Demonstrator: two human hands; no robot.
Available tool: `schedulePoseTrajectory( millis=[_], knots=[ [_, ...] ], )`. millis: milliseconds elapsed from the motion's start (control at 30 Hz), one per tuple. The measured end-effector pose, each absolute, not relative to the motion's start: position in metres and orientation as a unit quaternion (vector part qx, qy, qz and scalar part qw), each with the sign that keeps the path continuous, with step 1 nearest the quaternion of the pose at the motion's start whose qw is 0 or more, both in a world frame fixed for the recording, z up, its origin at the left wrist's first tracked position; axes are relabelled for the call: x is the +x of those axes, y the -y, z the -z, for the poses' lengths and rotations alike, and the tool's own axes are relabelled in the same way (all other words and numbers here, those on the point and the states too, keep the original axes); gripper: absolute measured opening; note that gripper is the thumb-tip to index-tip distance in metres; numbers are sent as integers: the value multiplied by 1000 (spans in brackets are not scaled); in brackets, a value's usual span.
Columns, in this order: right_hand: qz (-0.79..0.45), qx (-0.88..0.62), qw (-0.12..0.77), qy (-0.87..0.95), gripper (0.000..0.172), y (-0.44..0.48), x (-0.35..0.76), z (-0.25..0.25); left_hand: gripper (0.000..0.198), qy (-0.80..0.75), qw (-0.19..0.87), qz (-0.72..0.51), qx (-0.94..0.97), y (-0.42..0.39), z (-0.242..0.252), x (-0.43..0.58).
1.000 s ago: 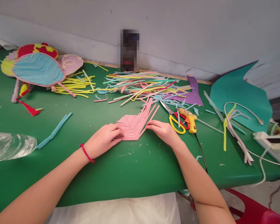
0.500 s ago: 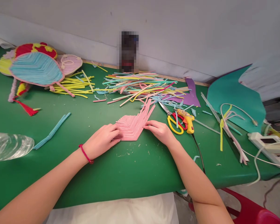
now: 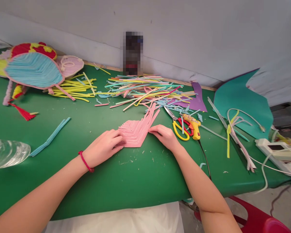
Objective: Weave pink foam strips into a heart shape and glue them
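A flat pink piece of pipe cleaners, laid side by side in a V pattern, lies on the green table. Its loose ends fan out toward the upper right. My left hand, with a red bracelet at the wrist, has its fingers closed on the piece's left edge. At the right edge, my right hand pinches with thumb and forefinger; the fingertips hide the exact contact. Just beyond that hand are scissors with yellow and red handles and a yellow hot glue gun.
Behind the piece spreads a heap of coloured pipe cleaners. Finished fan shapes, a blue fan foremost, lie at the far left. A clear bottle lies near the left edge. Teal sheet and a power strip are at right.
The whole view has shifted slightly, with things appearing a little further left. Both hands stay at the pink piece's edges, with hardly any movement.
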State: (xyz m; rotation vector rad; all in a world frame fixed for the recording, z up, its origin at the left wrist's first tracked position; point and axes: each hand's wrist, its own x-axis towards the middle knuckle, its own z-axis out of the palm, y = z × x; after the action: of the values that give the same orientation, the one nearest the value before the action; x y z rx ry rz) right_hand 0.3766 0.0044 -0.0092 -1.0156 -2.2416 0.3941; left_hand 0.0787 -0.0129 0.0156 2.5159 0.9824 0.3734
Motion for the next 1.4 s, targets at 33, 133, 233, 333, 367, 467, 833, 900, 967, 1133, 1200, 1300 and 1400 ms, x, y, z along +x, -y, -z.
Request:
schedulePoseTrajectory(
  millis=[33,133,233,333,367,467,833,900,967,1133,1200,1300,1400],
  knots=[
    [-163,-398,329,841,15,-5,376,10,18,-353,206,-134,903,13,-16,78],
    [-181,-415,340,824,12,-5,376,12,18,-354,207,-130,903,13,-16,78],
    [-183,-407,350,824,11,-6,374,10,19,-356,211,-123,902,13,-18,78],
    [-177,-409,359,820,10,-6,375,7,19,-356,221,-123,900,14,-19,79],
    [-169,-417,360,818,10,-6,376,7,18,-357,225,-126,898,14,-20,78],
    [-142,-449,366,803,9,-8,381,6,18,-369,241,-145,886,13,-23,75],
    [-8,-410,346,844,7,36,331,-12,18,-397,239,-107,880,7,-40,53],
    [-2,-347,327,879,9,43,318,-10,14,-401,231,-83,883,9,-40,57],
    [6,-301,310,902,12,44,311,-6,11,-406,217,-63,885,10,-38,60],
    [12,-273,287,918,19,42,312,-2,8,-410,209,-51,886,9,-35,61],
    [15,-271,286,919,19,42,312,-2,8,-412,212,-55,885,9,-34,60],
    [15,-271,284,920,17,43,312,-1,9,-411,220,-58,883,8,-33,60],
    [13,-274,287,918,15,43,311,0,9,-410,227,-57,882,7,-33,61]
  ],
)
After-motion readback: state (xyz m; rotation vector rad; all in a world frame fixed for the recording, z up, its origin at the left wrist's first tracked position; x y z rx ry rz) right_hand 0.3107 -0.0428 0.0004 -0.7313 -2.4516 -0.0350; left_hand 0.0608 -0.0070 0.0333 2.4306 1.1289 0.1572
